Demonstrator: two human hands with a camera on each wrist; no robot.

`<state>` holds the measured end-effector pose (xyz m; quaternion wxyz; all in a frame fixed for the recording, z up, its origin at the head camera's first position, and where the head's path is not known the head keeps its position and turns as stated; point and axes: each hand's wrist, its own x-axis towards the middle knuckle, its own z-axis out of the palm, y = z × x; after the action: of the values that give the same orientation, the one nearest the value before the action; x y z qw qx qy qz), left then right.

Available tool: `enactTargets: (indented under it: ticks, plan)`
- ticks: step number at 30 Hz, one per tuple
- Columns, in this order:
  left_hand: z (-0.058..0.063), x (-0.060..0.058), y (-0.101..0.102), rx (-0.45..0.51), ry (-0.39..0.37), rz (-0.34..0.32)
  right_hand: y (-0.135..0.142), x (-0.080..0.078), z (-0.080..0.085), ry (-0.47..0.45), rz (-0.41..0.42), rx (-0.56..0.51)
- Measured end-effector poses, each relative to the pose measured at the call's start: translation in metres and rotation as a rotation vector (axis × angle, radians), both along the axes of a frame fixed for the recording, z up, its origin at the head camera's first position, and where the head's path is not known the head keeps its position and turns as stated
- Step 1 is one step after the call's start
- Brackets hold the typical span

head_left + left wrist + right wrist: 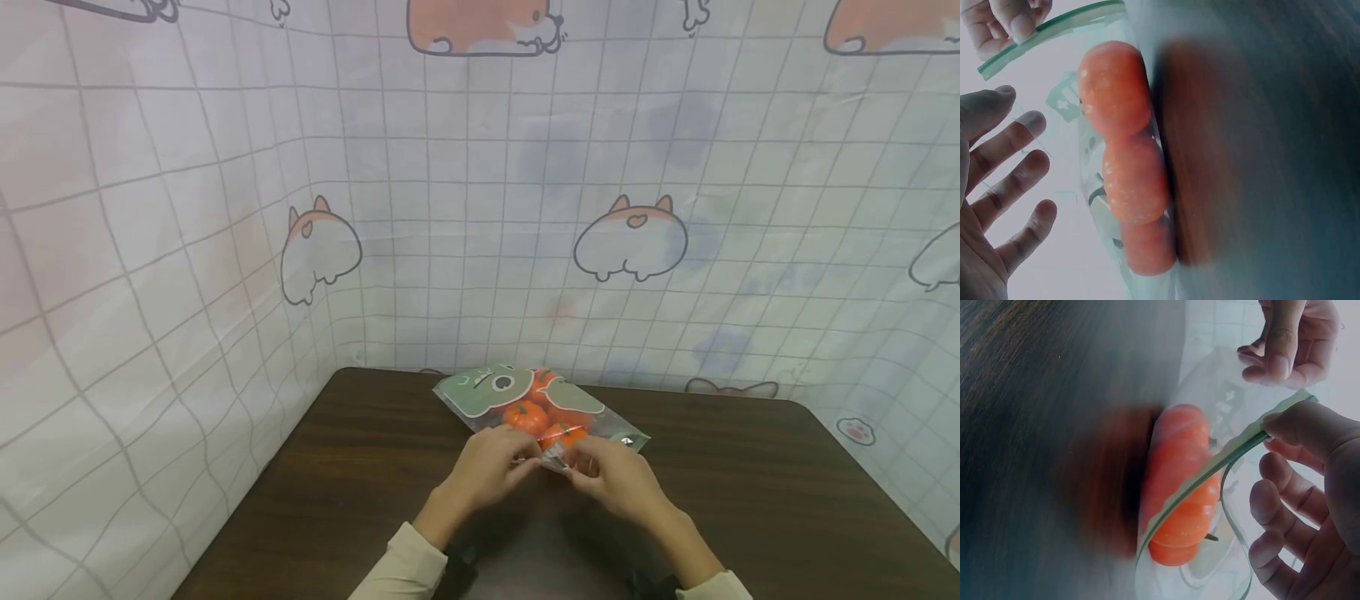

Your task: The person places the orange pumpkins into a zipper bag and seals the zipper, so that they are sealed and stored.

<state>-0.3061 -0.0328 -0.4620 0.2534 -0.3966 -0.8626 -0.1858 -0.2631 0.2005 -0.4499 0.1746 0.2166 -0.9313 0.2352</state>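
A clear zip bag (pixel 480 392) with green printed cartoon shapes lies on the dark table. Inside it are several orange-red, round, ribbed pieces (pixel 527 418) with stems, like small pumpkins or tomatoes. My right hand (pixel 618 479) pinches the green zip edge (pixel 1210 472) between thumb and finger, its other fingers loosely bent. In the right wrist view, the two strips of the bag's mouth stand apart along part of their length. Beside the near corner, my left hand (pixel 491 467) has its fingers spread; in the left wrist view its fingertips (pixel 1034 122) appear just off the bag.
The brown wooden table (pixel 360 467) extends around the bag. A white grid curtain (pixel 480 167) with cartoon dogs hangs behind the table and along both sides. Light sleeves (pixel 408 562) cover the forearms.
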Motion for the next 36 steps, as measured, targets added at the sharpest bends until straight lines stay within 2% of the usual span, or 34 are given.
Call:
enactTargets:
  ticks: [12, 21, 29, 36]
  plan:
    - [-0.002, -0.005, -0.005, 0.004, -0.001, 0.018, 0.006, -0.006, -0.007, -0.069, -0.041, 0.038]
    - [-0.001, -0.005, -0.009, 0.009, -0.027, 0.041, 0.012, -0.007, -0.010, -0.061, -0.052, 0.060]
    - [-0.001, -0.007, -0.010, 0.023, -0.031, 0.057, 0.018, -0.011, -0.013, -0.072, -0.100, 0.084]
    - [-0.001, -0.009, -0.012, 0.033, -0.027, 0.064, 0.022, -0.014, -0.015, -0.079, -0.102, 0.093]
